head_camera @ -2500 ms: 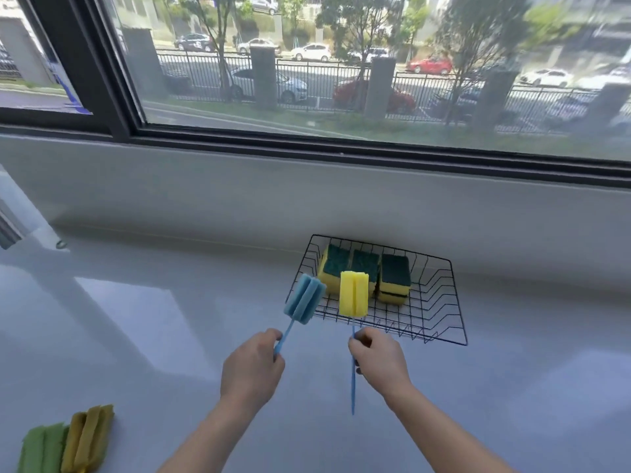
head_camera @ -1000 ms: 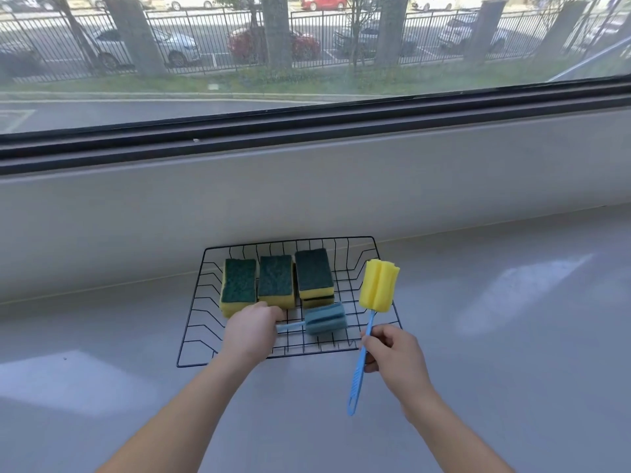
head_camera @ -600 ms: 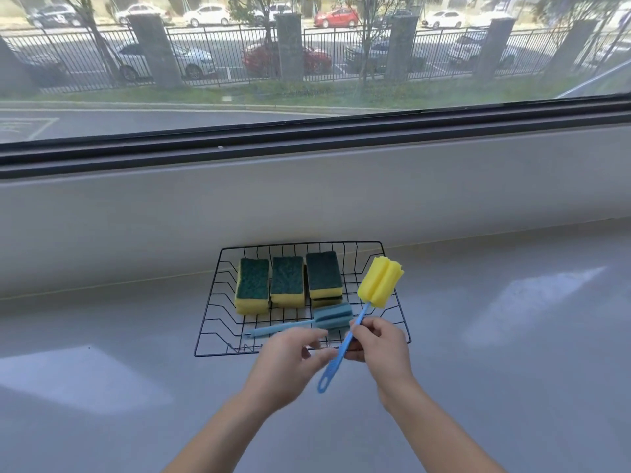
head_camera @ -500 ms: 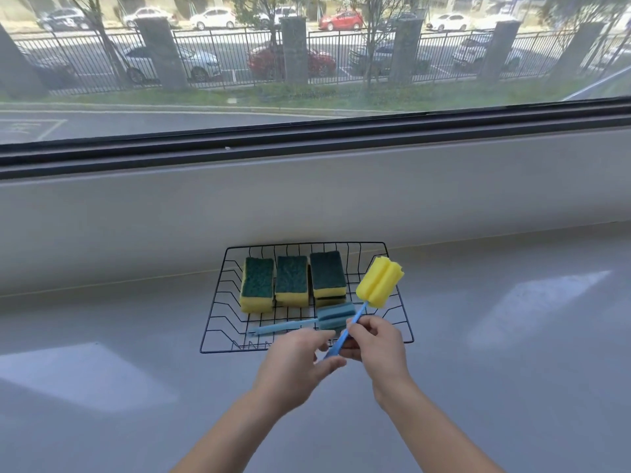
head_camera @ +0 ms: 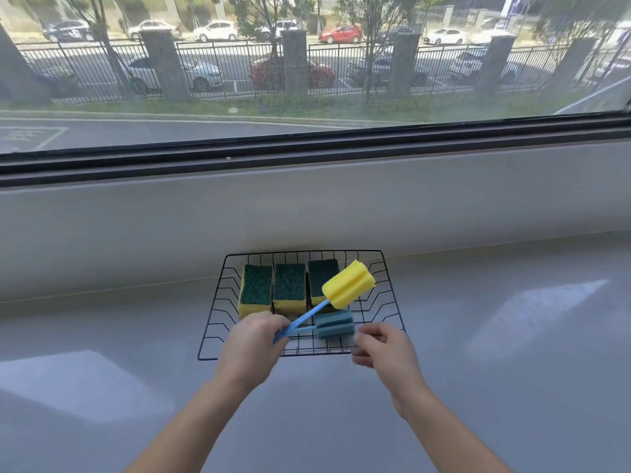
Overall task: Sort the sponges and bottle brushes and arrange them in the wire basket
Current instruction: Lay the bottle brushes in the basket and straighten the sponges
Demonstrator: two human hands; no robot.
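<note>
Now the yellow bottle brush [head_camera: 348,285] has changed hands: half a second ago the right hand pinched its blue handle with the left hand just closing in, and at this moment the left hand [head_camera: 251,349] is closed around the handle's near end while the right hand [head_camera: 384,346] has let go and sits just beside the basket's front-right corner, fingers loosely curled, holding nothing (it's motion-blurred, so finger pose is approximate). Brush orientation also flipped: earlier the handle ran down toward the person with the head tilted up and right; now the long axis runs diagonally from lower left at the left hand to upper right, yellow foam head pointing up-right, over the wire basket [head_camera: 392,295] and in front of the rightmost sponge. Head looks raised above the basket floor rather than resting, though I can't confirm from this angle. The blue bottle brush [head_camera: 334,324] is unchanged, lying in the basket near the front, long axis roughly left-right, foam head to the right, handle running left under the yellow brush's handle toward the left hand. Three yellow-and-green sponges [head_camera: 289,288] stay in a row along the basket's back, green side up, touching or nearly so. Basket sits on the grey counter [head_camera: 512,370], close to the wall under the window [head_camera: 307,80].
</note>
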